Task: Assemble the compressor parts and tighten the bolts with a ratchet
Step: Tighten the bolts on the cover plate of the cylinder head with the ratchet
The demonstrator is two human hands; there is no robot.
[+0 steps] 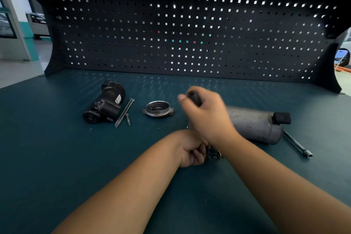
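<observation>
Pegboard back panel [190,34] fills the top of the view, w/ the teal bench top [57,148] under it.

Biggest part is the grey cylinder [252,125]. It lies on its side right of centre, partly behind your R hand [207,118], w/ a black plug [282,118] at its far right end. The black compressor body [106,104] lies well apart from both hands, at far left.

Your R hand is a closed fist round the ratchet [214,153]. The black grip pokes out the top of the fist, and the chrome head shows below your wrist, low near the bench.

Your L hand [191,150] is just beside that head, touching or nearly so. Its fingers are curled tight, but I can't tell whether they grip anything.

The round metal end cap [158,109] sits open side up between the compressor body and your R hand, touching neither.

An extension bar [297,145] runs out from under the cylinder's right end twd the near right.

Two long bolts [124,113] lie side by side against the compressor body's right flank, w/ a short bolt [128,119] just beside them.
</observation>
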